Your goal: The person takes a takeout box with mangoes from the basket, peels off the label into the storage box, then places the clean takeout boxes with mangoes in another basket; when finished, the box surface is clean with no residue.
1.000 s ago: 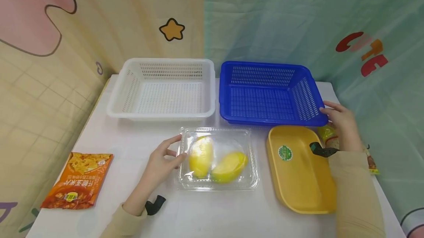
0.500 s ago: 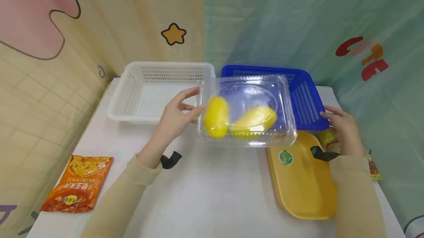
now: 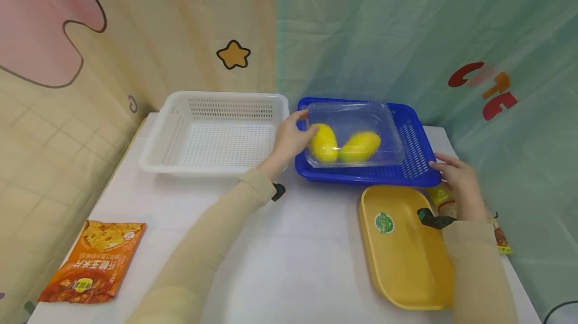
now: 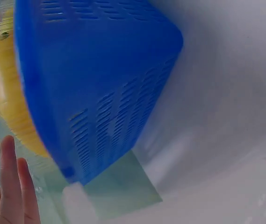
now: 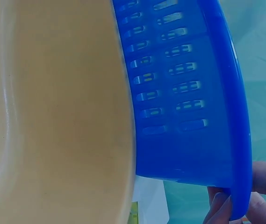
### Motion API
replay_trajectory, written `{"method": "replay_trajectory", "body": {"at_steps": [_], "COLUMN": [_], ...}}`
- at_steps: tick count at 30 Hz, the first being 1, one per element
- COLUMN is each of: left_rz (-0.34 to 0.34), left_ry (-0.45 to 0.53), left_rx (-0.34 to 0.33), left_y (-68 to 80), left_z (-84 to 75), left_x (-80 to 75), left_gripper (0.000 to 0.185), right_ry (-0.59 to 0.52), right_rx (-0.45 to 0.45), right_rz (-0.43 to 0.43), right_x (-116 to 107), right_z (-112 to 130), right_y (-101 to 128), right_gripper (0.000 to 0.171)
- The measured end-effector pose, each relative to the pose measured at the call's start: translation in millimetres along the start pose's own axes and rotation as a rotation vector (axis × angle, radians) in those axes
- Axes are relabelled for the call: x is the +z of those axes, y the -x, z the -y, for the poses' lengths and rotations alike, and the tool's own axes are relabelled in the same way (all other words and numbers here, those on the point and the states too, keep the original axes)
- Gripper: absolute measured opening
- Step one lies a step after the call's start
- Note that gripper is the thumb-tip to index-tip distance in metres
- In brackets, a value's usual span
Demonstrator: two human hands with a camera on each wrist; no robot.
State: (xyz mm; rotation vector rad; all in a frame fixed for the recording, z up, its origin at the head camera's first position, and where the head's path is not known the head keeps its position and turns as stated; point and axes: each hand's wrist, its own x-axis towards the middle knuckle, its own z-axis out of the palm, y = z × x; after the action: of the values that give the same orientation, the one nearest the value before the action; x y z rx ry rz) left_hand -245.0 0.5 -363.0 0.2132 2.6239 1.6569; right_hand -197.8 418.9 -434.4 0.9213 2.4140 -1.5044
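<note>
Near the front left corner of the table: an orange snack packet, flat, untouched. Toward the front right: a yellow tray, just in front of the blue basket, with another packet half hidden behind the right sleeve at the right edge.

Further back, right hand at the blue basket's near right corner, fingertips curled round the rim, steadying it.

Further still, left hand gripping the left end of the clear clamshell box, fingers and thumb pinching its edge. Box inside the blue basket, over its floor; resting or just above, cannot tell. Two yellow fruits side by side inside the box, touching. In the left wrist view, only two straight fingers beside the basket's outer wall, with yellow showing past the rim.

Probably light and thin-walled, that box: flexible, slick, apt to buckle or pop open under a hard squeeze, with the fruit free to roll and shift the weight. Best taken by the stiffer rim flange at a short end, or both ends, kept level.

At the back left: a white basket, beside the blue one.
</note>
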Motion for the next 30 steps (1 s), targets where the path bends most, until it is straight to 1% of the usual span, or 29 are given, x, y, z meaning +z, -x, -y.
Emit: {"method": "replay_trajectory", "body": {"at_steps": [1, 2, 4, 7, 14, 19, 21, 24, 27, 30], "left_rz": [-0.004, -0.005, -0.003, -0.003, -0.013, 0.016, 0.034, 0.043, 0.054, 0.032], "left_ry": [-0.04, -0.071, -0.118, -0.156, -0.243, -0.295, -0.296, -0.287, -0.222, -0.15], "left_rx": [0.011, 0.018, 0.019, 0.002, 0.02, -0.014, -0.024, -0.011, 0.017, 0.066], "left_y": [-1.8, -3.1, -4.4, -5.0, -5.6, -3.4, -2.0, 0.2, 2.5, 5.2], "left_z": [0.9, 1.9, 5.0, 8.0, 5.8, 4.9, 4.9, 5.5, 6.2, 6.8], "left_x": [4.0, 8.0, 14.8, 22.1, 31.2, 36.5, 38.0, 38.4, 35.0, 26.3], "left_gripper": [0.055, 0.054, 0.054, 0.053, 0.05, 0.052, 0.053, 0.052, 0.048, 0.042], "right_ry": [-0.001, -0.002, -0.002, 0.006, 0.021, 0.024, 0.023, 0.022, 0.008, 0.006], "right_rx": [-0.008, -0.011, -0.011, -0.014, -0.021, -0.01, -0.006, 0.001, 0.003, -0.004], "right_rz": [-0.007, -0.013, -0.019, -0.018, -0.019, -0.01, -0.006, -0.005, -0.017, -0.022], "right_x": [0, -2, -1, -1, 0, 1, 1, 1, -1, -5], "right_z": [-4, -10, -8, -6, -2, 9, 12, 13, 7, 0], "right_y": [-7, -16, -15, -14, -15, -2, 4, 7, 0, -11], "right_gripper": [0.075, 0.077, 0.077, 0.075, 0.077, 0.072, 0.069, 0.068, 0.068, 0.07]}}
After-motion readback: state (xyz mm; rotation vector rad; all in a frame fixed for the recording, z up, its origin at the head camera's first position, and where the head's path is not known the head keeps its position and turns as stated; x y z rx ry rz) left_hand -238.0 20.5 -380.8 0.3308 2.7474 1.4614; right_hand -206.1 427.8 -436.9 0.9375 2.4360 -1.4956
